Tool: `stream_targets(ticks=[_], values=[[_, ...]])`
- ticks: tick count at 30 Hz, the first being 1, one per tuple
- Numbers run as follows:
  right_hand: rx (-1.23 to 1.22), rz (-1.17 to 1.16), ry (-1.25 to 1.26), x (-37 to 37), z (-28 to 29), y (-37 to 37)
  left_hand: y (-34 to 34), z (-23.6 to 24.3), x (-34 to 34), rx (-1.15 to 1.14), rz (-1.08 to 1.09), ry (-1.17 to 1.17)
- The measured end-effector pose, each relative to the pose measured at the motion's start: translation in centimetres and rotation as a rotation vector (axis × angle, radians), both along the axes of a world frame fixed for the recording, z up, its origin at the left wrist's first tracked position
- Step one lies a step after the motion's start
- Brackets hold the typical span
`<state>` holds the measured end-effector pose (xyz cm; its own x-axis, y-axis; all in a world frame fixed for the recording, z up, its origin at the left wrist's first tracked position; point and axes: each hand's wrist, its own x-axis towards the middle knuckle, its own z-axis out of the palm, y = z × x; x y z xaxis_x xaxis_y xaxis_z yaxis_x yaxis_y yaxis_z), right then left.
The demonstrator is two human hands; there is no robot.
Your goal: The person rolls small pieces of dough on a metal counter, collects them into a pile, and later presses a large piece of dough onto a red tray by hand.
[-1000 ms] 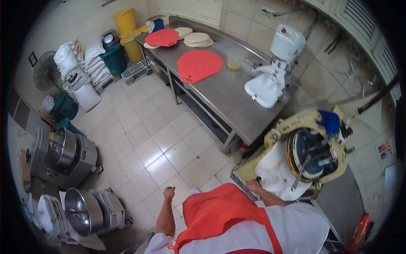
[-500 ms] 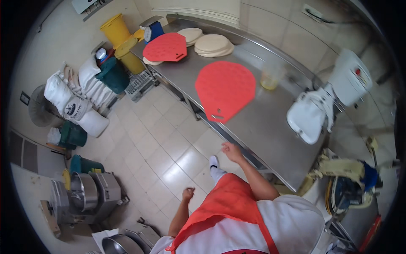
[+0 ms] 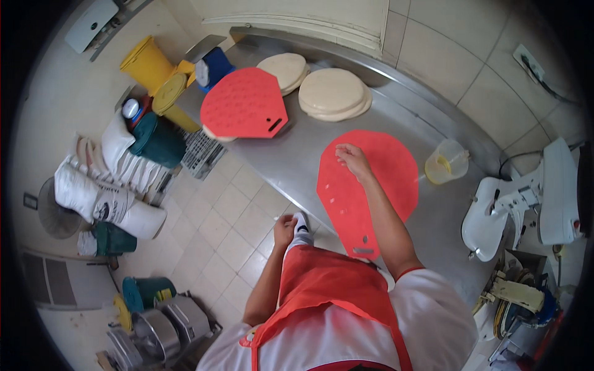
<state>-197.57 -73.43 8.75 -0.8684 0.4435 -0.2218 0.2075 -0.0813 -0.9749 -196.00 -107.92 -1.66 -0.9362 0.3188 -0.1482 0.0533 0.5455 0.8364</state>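
A red flat board [image 3: 331, 207] with a narrow slotted end lies near me on the steel table [image 3: 272, 164]. My right hand [image 3: 354, 161] is above its far part, fingers bent and somewhat apart, holding nothing I can see; whether it touches the surface I cannot tell. My left hand [image 3: 284, 230] hangs low beside the table edge, its fingers curled with nothing visible in them. Farther left, a second red board [image 3: 244, 102] with a dimpled face rests partly over pale discs. Pale flat dough rounds sit in two stacks, one [image 3: 283, 69] behind that board and another [image 3: 333, 93] to its right.
A clear jug [image 3: 447, 162] with yellow liquid stands right of the nearer board. Beyond it is a white stand mixer [image 3: 489, 216]. Yellow bins [image 3: 147, 65], a green bucket [image 3: 158, 139] and white sacks [image 3: 111, 201] line the left wall. A metal mixer [image 3: 158, 334] stands lower left.
I am closer to the table, so the boards and dough appear larger. My right hand has moved from the table's front edge to over the nearer red board. My left hand is raised slightly.
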Motion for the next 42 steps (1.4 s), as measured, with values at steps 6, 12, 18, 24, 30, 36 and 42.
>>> stream_targets(ticks=[6, 12, 18, 24, 30, 36, 42], values=[[-0.002, -0.312, -0.03, -13.0, -0.7, 10.6, 18.1, 8.1, -24.4, 0.179, -0.446, 0.148], [0.468, -0.527, -0.325, -22.4, -1.3, 18.7, 35.0, 8.8, -47.2, -0.004, -0.56, 0.452], [0.813, -0.451, -0.594, -29.9, -2.5, 25.5, 47.1, 7.4, -53.5, -0.242, -0.793, 0.392], [0.564, -0.224, -0.76, -34.8, -0.2, 26.0, 46.8, 8.1, -57.8, -0.359, -1.067, 0.11], [0.8, -0.112, -0.446, -30.8, -1.8, 25.9, 45.6, 7.5, -55.4, 0.021, -1.263, 0.43], [0.363, -0.08, -0.341, -24.1, 12.1, 16.5, 35.9, 22.4, -47.9, 0.076, -1.357, 0.054], [0.211, -0.192, -0.23, -7.5, 21.7, 12.5, 31.9, 29.0, -37.4, 0.551, -1.309, -0.361]])
